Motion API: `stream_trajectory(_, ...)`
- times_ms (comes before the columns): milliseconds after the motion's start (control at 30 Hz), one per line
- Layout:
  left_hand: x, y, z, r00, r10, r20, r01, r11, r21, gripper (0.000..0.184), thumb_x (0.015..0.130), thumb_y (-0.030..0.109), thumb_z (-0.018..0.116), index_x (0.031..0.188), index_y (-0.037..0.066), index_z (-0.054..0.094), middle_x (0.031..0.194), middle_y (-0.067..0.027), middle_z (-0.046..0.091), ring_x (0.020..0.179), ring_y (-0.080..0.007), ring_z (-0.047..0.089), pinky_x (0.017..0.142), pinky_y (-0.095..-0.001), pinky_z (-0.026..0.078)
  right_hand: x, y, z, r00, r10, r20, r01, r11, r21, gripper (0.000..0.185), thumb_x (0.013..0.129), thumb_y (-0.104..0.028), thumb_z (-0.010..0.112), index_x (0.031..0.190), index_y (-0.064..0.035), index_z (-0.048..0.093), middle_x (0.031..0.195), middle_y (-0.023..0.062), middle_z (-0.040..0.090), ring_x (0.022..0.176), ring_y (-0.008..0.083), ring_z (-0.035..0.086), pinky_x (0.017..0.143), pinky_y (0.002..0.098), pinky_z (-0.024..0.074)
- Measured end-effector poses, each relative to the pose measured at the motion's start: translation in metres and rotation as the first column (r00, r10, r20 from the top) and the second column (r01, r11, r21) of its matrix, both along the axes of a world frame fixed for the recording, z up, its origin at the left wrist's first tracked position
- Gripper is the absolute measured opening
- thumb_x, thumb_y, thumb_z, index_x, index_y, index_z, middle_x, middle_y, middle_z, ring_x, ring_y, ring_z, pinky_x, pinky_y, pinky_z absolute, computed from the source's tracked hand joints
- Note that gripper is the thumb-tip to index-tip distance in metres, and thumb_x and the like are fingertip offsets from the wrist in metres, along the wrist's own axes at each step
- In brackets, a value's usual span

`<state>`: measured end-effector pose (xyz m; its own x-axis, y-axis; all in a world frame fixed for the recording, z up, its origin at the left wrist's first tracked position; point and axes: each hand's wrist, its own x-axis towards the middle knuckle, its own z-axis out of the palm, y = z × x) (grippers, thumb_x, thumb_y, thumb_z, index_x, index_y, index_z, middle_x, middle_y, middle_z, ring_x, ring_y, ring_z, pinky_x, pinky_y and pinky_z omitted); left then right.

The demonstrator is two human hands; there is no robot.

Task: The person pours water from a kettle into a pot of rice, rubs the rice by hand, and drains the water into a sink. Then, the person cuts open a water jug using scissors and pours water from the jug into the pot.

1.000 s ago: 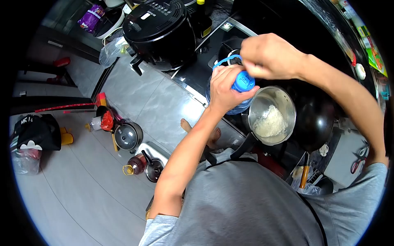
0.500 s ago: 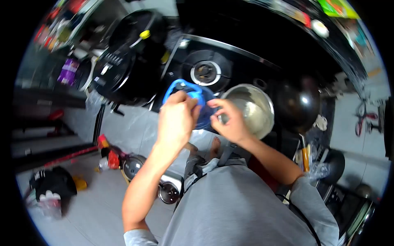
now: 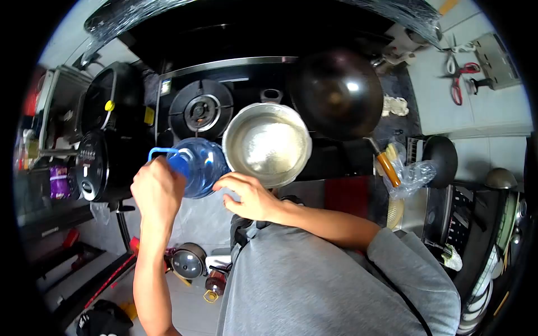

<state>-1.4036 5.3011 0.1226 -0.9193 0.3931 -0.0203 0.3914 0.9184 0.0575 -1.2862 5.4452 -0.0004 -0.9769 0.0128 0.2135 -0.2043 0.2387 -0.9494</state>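
A clear blue plastic water jug (image 3: 206,172) is at the front of the stove, just left of a steel pot (image 3: 305,147). My left hand (image 3: 158,187) is closed at the top of the jug, by its light-blue handle; the fingertips are partly hidden. My right hand (image 3: 249,197) is beside the jug's lower right side, its fingers loosely curved and apart with nothing in them. Whether those fingertips touch the jug I cannot tell. The pot holds a little cloudy liquid or has a shiny wet bottom.
Behind the jug is a gas burner (image 3: 200,113). A dark wok (image 3: 336,98) with a wooden handle stands right of the pot. On the left is a black rice cooker (image 3: 94,168). Scissors (image 3: 458,84) hang on the right wall. A lidded pot (image 3: 188,262) sits on the floor.
The view has turned, so the stove, jug and pot appear further left. My right hand has come down to the jug's lower right side. My left hand stays closed at the jug's top.
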Motion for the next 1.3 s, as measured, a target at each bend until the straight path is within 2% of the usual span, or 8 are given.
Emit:
stream_trajectory(167, 0.005, -0.003, -0.008, 0.993, -0.072, -0.095, 0.085, 0.985, 0.147, 0.026, 0.068, 0.003, 0.065, 0.093, -0.006, 0.065, 0.099, -0.0247, 0.06, 0.089, -0.0423, 0.063, 0.076, -0.0468, 0.054, -0.03, -0.01, 0.008, 0.999, -0.005, -0.049, 0.004, 1.0, -0.026, 0.058, 0.073, -0.005, 0.069, 0.128, -0.0035, 0.051, 0.124, 0.0168, 0.055, 0.112, 0.0327, 0.058, 0.092, 0.0396, 0.0504)
stream_trajectory(267, 0.001, 0.001, -0.013, 0.998, 0.006, 0.058, -0.019, 0.977, 0.215, 0.025, 0.068, 0.002, 0.064, 0.09, -0.011, 0.061, 0.1, -0.0267, 0.057, 0.088, -0.0442, 0.062, 0.079, -0.0478, 0.053, -0.064, -0.035, 0.007, 0.982, -0.01, -0.187, 0.012, 1.0, 0.01, 0.091, 0.061, -0.01, 0.077, 0.141, -0.0006, 0.036, 0.14, 0.0207, 0.043, 0.132, 0.0401, 0.039, 0.108, 0.0492, 0.0305)
stream_trajectory(500, -0.002, -0.008, -0.023, 0.983, -0.066, -0.17, 0.115, 0.948, 0.296, 0.017, 0.065, -0.001, 0.06, 0.08, -0.01, 0.059, 0.088, -0.0251, 0.061, 0.073, -0.0403, 0.063, 0.067, -0.0426, 0.053, -0.097, -0.065, -0.007, 0.933, -0.151, -0.327, 0.178, 0.983, 0.052, 0.069, 0.068, -0.007, 0.074, 0.132, -0.0012, 0.047, 0.129, 0.0145, 0.057, 0.12, 0.0275, 0.055, 0.102, 0.0428, 0.0328)
stream_trajectory(600, -0.002, -0.015, -0.017, 0.999, -0.026, 0.03, 0.01, 0.898, 0.44, 0.016, 0.063, -0.004, 0.064, 0.078, -0.008, 0.062, 0.091, -0.0208, 0.062, 0.072, -0.0322, 0.065, 0.065, -0.0359, 0.054, -0.094, -0.061, -0.007, 0.932, -0.129, -0.338, 0.165, 0.983, 0.08, 0.068, 0.066, -0.009, 0.077, 0.127, -0.0018, 0.05, 0.127, 0.013, 0.06, 0.113, 0.0277, 0.059, 0.101, 0.0421, 0.0342)
stream_trajectory(767, 0.01, -0.022, -0.021, 0.999, 0.006, -0.051, 0.024, 0.818, 0.575, 0.02, 0.068, 0.001, 0.069, 0.085, -0.008, 0.062, 0.091, -0.0206, 0.063, 0.076, -0.0356, 0.066, 0.067, -0.0375, 0.055, -0.097, -0.057, -0.007, 0.925, -0.119, -0.361, 0.159, 0.984, 0.085, 0.064, 0.064, -0.011, 0.079, 0.122, -0.0054, 0.053, 0.128, 0.0125, 0.059, 0.112, 0.0282, 0.06, 0.101, 0.044, 0.0352)
stream_trajectory(833, 0.014, -0.026, -0.017, 0.986, 0.074, 0.15, -0.154, 0.747, 0.647, 0.02, 0.07, 0.001, 0.074, 0.087, -0.005, 0.065, 0.098, -0.0153, 0.064, 0.082, -0.0245, 0.068, 0.065, -0.029, 0.056, -0.097, -0.058, -0.009, 0.928, -0.132, -0.348, 0.167, 0.983, 0.074, 0.061, 0.064, -0.011, 0.079, 0.12, -0.0071, 0.055, 0.129, 0.0121, 0.059, 0.112, 0.0283, 0.06, 0.1, 0.0451, 0.0358)
stream_trajectory(1000, 0.003, -0.028, -0.001, 0.993, -0.046, 0.112, 0.003, 0.935, 0.356, 0.021, 0.074, 0.007, 0.076, 0.089, -0.003, 0.064, 0.089, -0.0165, 0.063, 0.074, -0.0283, 0.067, 0.062, -0.0372, 0.056, -0.097, -0.058, -0.006, 0.924, -0.14, -0.356, 0.19, 0.976, 0.108, 0.063, 0.062, -0.011, 0.078, 0.12, -0.0059, 0.054, 0.128, 0.0124, 0.06, 0.112, 0.0289, 0.06, 0.101, 0.044, 0.0372)
stream_trajectory(1300, -0.012, -0.014, 0.003, 0.909, -0.414, 0.046, 0.416, 0.9, -0.127, 0.015, 0.08, 0.013, 0.061, 0.077, -0.001, 0.063, 0.056, -0.0148, 0.06, 0.052, -0.034, 0.065, 0.047, -0.0415, 0.051, -0.096, -0.061, -0.013, 0.906, -0.167, -0.388, 0.222, 0.97, 0.1, 0.062, 0.063, -0.006, 0.073, 0.121, -0.0052, 0.053, 0.129, 0.0134, 0.059, 0.114, 0.03, 0.058, 0.101, 0.0438, 0.0376)
